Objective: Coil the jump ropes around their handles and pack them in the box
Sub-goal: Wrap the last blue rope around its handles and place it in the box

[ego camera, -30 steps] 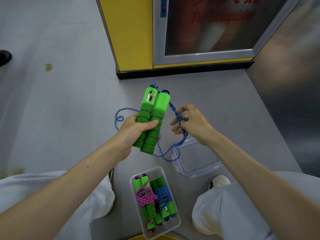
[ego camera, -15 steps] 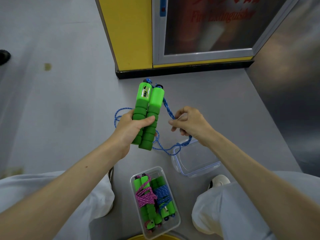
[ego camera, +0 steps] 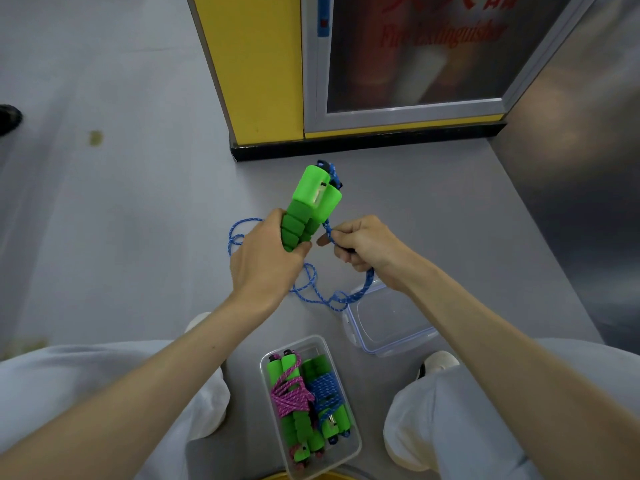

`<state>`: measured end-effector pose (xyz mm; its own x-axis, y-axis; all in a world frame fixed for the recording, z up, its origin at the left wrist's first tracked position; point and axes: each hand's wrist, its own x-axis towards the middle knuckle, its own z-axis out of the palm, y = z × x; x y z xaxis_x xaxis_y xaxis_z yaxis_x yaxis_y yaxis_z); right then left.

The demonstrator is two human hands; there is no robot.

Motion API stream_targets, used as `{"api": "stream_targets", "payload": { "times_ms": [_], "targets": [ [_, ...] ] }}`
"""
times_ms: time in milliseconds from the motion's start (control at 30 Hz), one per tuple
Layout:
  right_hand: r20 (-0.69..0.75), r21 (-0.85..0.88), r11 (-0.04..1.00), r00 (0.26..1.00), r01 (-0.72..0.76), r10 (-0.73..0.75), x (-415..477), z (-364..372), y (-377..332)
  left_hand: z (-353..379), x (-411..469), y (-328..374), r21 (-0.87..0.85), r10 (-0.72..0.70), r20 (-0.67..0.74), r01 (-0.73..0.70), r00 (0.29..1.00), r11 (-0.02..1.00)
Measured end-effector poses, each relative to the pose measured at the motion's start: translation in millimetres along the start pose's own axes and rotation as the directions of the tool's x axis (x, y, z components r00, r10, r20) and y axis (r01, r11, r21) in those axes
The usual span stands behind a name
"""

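My left hand (ego camera: 266, 258) grips a pair of green jump-rope handles (ego camera: 310, 206) held together, tilted up and to the right. Their blue rope (ego camera: 313, 289) hangs in loose loops below and to the left of the hands. My right hand (ego camera: 363, 244) pinches a stretch of this rope just right of the handles. On the floor between my knees stands a clear plastic box (ego camera: 341, 434). In it lie two coiled ropes with green handles, one wound in pink rope (ego camera: 289, 398), one in blue rope (ego camera: 325, 393).
The clear box lid (ego camera: 391, 323) lies on the grey floor right of the box, under the hanging rope. A yellow fire extinguisher cabinet (ego camera: 263, 71) stands ahead. My knees in white trousers flank the box. A dark shoe (ego camera: 8, 117) shows at the far left.
My left hand has rolled the handles over, so their tops now lean right. My right hand has drawn the rope in close beside the handles.
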<state>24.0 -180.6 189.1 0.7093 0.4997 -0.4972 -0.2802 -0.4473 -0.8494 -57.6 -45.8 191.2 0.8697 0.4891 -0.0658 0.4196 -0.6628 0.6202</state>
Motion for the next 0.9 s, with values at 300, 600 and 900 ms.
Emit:
{"api": "stream_targets", "payload": {
  "times_ms": [300,600,900],
  "targets": [
    [0.144,-0.030,0.999,0.990,0.017,-0.012,-5.6,7.3,0.9,8.0,-2.4,1.6,0.185,0.151,-0.051,-0.140,0.987,0.973],
    [0.160,0.146,0.987,0.986,-0.062,0.038,-4.6,7.2,2.0,11.7,-3.3,-3.4,0.314,0.338,-0.042,-0.309,0.940,0.898],
    [0.076,0.263,0.964,0.997,-0.028,0.008,-5.6,3.6,5.3,23.4,-5.7,-8.5,0.465,0.548,-0.020,-0.477,0.836,0.746]
  ]
}}
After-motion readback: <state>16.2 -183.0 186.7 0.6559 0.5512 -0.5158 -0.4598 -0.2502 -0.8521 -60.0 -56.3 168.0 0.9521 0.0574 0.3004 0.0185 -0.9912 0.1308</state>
